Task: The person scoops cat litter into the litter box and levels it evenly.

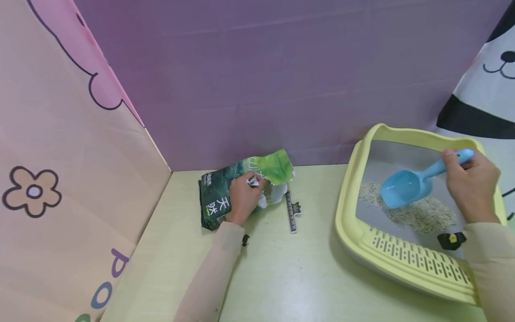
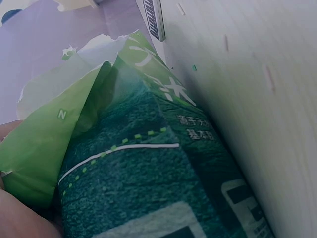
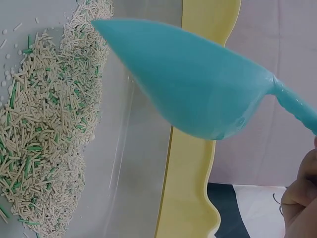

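Observation:
My left hand (image 1: 246, 197) grips the torn-open edge of a green litter bag (image 1: 215, 197), which lies on its side on the table. In the left wrist view the bag (image 2: 133, 168) fills the middle, its ragged mouth spread and the thumb at its folded flap. On the right, my right hand (image 1: 474, 185) holds a blue scoop (image 1: 404, 190) by its handle, above the yellow-rimmed litter box (image 1: 347, 201). Below the scoop, pellet litter (image 1: 422, 217) is heaped on the box's grey floor. The right wrist view shows the scoop (image 3: 193, 84) from the side, raised over pale and green pellets (image 3: 49, 119).
A dark bag clip (image 1: 292, 212) with a small crown-like ornament lies on the table (image 1: 281, 268) beside the bag's mouth. Perforated slots mark the box's front ledge (image 1: 420, 257). A purple backdrop (image 1: 257, 80) stands behind, with a printed panel (image 1: 60, 147) on the left.

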Demonstrator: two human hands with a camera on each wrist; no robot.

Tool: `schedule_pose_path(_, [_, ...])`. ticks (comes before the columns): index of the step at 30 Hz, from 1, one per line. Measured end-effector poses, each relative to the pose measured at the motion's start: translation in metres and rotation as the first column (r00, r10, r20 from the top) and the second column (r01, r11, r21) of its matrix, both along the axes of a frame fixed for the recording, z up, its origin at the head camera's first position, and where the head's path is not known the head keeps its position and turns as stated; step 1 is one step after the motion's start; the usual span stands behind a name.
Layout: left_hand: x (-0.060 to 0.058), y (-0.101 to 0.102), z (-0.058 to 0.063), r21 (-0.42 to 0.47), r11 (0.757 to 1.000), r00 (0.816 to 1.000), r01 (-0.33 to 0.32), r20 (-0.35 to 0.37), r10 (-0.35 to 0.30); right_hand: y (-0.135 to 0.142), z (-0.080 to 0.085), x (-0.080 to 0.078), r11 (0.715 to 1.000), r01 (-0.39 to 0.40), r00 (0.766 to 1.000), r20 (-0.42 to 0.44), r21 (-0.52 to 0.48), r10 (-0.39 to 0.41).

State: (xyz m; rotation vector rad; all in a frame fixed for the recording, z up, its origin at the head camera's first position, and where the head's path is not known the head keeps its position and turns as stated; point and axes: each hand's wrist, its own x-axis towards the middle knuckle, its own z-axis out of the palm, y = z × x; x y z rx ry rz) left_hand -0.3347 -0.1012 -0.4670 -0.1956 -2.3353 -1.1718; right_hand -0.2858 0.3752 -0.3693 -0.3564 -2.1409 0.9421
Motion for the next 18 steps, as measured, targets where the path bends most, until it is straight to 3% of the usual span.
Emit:
schedule_pose_path(8, [-0.0010,0.0007,-0.0012,-0.005,1.000,1.000,0.000,-0.003,0.000,-0.0071,0.0061,0.0061,0.995,0.033,0.998,0.054,-0.099,-0.028])
schedule_pose_path(18, [-0.0001,-0.0001,0.0004,-0.006,1.000,1.000,-0.004,-0.005,0.004,-0.0089,0.0084,0.0072,0.995,0.051,0.990,0.133,-0.082,-0.040])
